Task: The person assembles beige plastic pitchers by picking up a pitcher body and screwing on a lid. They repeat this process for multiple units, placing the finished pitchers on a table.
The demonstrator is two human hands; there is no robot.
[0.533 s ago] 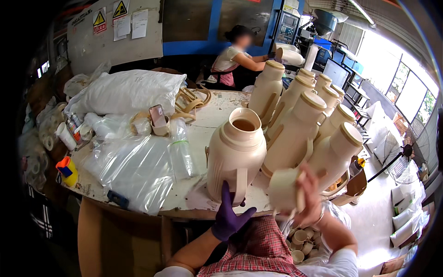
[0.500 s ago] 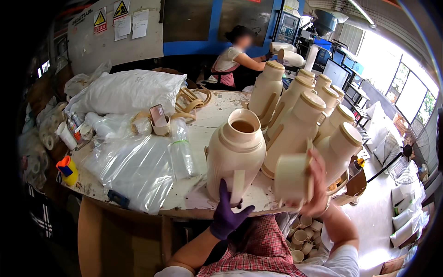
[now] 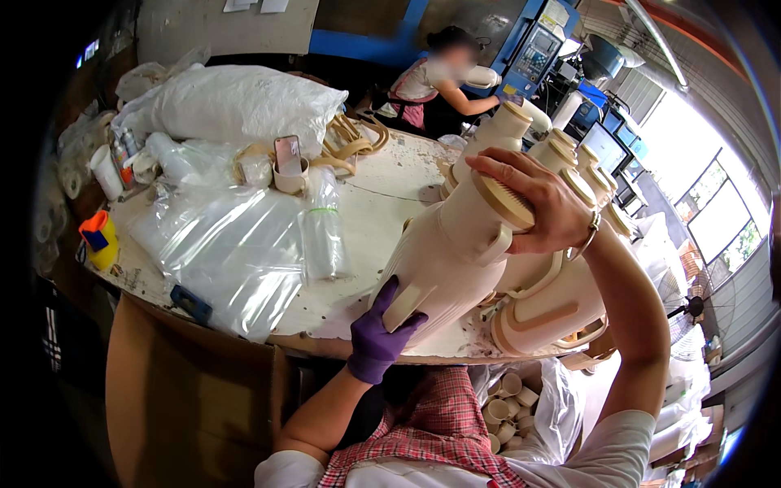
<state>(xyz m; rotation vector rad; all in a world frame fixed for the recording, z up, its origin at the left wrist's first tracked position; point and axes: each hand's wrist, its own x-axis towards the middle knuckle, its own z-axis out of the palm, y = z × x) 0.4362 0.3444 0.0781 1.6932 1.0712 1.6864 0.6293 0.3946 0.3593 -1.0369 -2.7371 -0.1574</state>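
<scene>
My gloved left hand (image 3: 376,337) now grips the tilted cream jug (image 3: 446,260) low while my bare right hand (image 3: 543,203) closes its cap (image 3: 504,201) on, no longer held apart.

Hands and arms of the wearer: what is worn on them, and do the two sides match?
They do not match. The left hand wears a purple glove; the right hand is bare, with a thin bangle at the wrist. Both forearms are uncovered, and short white sleeves end near the shoulders.

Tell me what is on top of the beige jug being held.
The right hand lies over the ribbed cap on the tilted beige jug. The cap covers the jug's mouth, so its inside cannot be seen.
</scene>
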